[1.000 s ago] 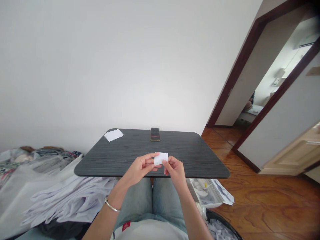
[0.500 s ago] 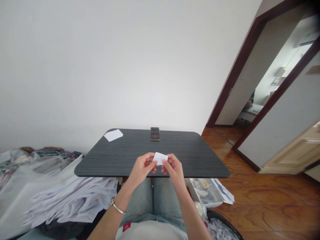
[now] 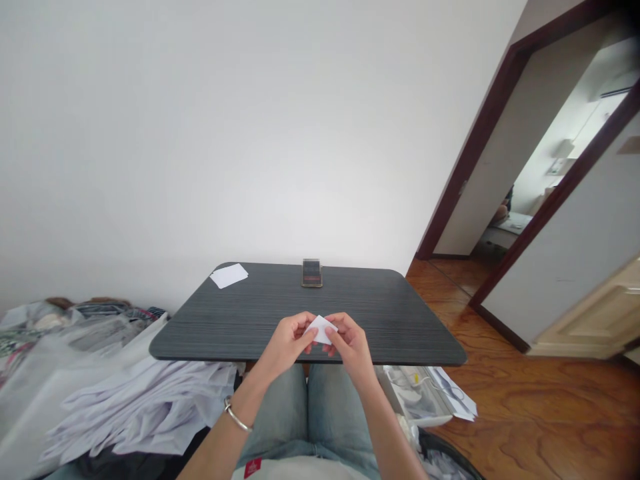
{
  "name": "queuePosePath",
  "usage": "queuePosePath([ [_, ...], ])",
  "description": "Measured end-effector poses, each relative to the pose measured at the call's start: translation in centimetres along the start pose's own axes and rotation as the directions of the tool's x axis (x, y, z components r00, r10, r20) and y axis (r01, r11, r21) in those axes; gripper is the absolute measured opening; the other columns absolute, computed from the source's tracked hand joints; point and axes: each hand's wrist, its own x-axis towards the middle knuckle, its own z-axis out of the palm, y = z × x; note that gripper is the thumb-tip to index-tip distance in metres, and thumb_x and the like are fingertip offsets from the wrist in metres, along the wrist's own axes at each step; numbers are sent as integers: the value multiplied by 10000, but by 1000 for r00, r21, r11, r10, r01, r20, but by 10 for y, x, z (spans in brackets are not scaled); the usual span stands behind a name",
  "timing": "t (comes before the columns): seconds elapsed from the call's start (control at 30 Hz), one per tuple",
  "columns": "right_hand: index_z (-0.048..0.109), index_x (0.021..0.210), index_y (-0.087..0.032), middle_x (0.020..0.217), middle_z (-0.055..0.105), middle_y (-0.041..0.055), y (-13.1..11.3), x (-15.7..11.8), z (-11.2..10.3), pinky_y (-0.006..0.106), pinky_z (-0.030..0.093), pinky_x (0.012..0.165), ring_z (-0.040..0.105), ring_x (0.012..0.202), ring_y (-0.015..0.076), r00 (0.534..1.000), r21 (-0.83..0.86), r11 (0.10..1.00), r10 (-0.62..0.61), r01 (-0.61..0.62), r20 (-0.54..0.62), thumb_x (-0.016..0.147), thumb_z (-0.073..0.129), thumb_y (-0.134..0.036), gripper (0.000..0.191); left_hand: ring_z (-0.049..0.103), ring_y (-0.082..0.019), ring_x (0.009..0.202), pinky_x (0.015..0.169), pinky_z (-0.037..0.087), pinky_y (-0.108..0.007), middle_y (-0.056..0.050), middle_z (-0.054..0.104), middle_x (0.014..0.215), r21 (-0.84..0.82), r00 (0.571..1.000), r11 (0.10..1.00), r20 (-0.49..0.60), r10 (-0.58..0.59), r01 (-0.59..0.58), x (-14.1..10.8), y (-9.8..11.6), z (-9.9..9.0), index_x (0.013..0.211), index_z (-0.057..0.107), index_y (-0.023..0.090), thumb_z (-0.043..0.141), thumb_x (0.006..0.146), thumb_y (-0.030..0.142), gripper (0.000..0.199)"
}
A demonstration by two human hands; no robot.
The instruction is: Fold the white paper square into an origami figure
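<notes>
A small piece of white folded paper point(image 3: 321, 328) is pinched between my two hands, above the near edge of the dark tabletop. My left hand point(image 3: 293, 339) grips its left side with thumb and fingers, and a silver bangle circles that wrist. On the right side, my right hand point(image 3: 349, 340) closes on it the same way. One corner of the paper points up and away from me. The fingers behind the paper are partly hidden.
White sheets point(image 3: 229, 275) lie at the table's point(image 3: 270, 293) far left corner. A phone point(image 3: 312, 273) stands at the back middle. Piled white cloth or paper point(image 3: 145, 407) is at my left; an open box point(image 3: 417, 397) is on the floor at right, near a doorway.
The paper has turned from a roughly rectangular outline to one with a corner pointing up. Both hands stay on it, slightly closer together. The view has shifted a little.
</notes>
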Motion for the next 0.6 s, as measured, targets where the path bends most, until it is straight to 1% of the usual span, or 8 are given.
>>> queuePosePath([
  [0.07,554,857,-184,678,613,-3,2,0,0,178,410,375,548,486,103,1000,3,1000,-15,15,8,726,616,-359,227,467,-75,487,462,362,-178,-7,570,636,9,1000,1000,13,3,-4,-1,1,1,830,581,120,533,777,313,206],
  [0.17,551,825,-185,621,599,-12,3,-1,2,191,413,384,533,465,108,1000,40,999,-7,7,5,735,609,-372,216,481,-76,479,461,371,-180,19,553,611,-37,1000,999,22,-20,21,-4,2,4,864,533,140,558,761,314,203],
  [0.27,542,775,-185,543,572,-34,3,-3,4,200,414,399,509,427,102,999,84,996,-11,15,-50,746,602,-375,201,529,-90,506,516,417,-201,43,544,596,-125,999,992,-14,-37,35,-7,0,5,920,493,159,623,710,289,279],
  [0.37,532,764,-184,527,570,-42,3,-4,4,194,409,401,502,424,97,997,118,993,-23,32,-78,736,620,-361,200,570,-110,578,579,446,-226,-4,598,661,-150,998,988,-59,-33,24,-7,-3,4,863,524,136,628,705,280,237],
  [0.43,528,775,-182,536,576,-42,3,-4,4,191,418,411,510,438,97,998,135,991,-16,23,-55,732,630,-345,197,568,-109,580,582,451,-230,-20,609,669,-133,993,991,-111,-28,13,-6,-5,2,808,542,123,621,710,275,197],
  [0.5,530,781,-180,569,599,-34,3,-4,3,194,435,433,529,463,98,1000,141,990,0,1,-11,726,640,-331,194,563,-103,558,578,454,-231,-10,604,642,-122,988,992,-152,-36,18,-5,-7,0,815,550,120,631,701,260,199],
  [0.6,548,764,-174,607,631,-18,2,-5,1,201,452,469,555,499,103,999,128,992,18,-22,32,719,652,-318,184,575,-104,554,587,463,-235,-6,610,632,-134,985,990,-157,-69,48,-4,-9,-3,844,557,115,650,683,248,229],
])
